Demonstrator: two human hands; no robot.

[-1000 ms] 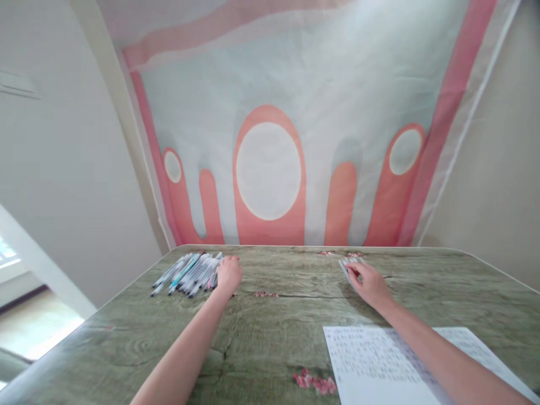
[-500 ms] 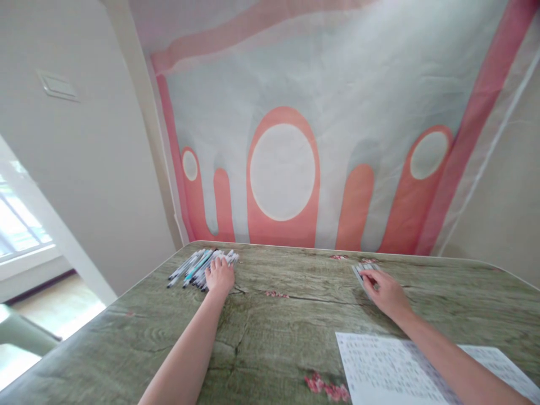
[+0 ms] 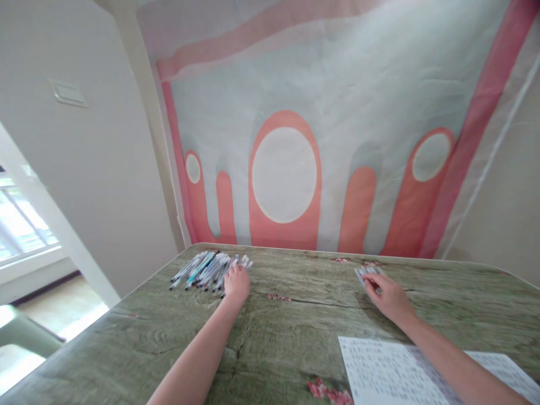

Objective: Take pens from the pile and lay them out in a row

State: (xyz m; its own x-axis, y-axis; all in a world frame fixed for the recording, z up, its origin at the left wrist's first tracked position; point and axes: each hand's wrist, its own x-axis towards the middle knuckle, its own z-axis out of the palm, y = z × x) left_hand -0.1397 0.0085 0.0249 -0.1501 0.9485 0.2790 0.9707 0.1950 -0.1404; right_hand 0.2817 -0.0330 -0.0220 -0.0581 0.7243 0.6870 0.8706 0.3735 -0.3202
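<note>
A pile of slim pens point(image 3: 206, 271), mostly white and grey with dark tips and a bluish one among them, lies at the table's far left. My left hand point(image 3: 237, 282) curls its fingers over the pens at the pile's right end; its fingertips are partly hidden. Across the table, my right hand point(image 3: 390, 297) is closed, thumb and fingers pinched at a smaller group of pale pens point(image 3: 360, 275). Much of that group is covered by the hand.
Sheets of written paper point(image 3: 379, 368) lie at the near right, under my right forearm. The wood-patterned table point(image 3: 291, 332) has printed pink flowers. Behind it hangs a pink and grey wall covering point(image 3: 337, 101). A pale green stool point(image 3: 34, 334) stands at the left.
My left hand has slid to the right, and the pens under it now spread further right. My right hand stays by the smaller group. The view has shifted slightly.
</note>
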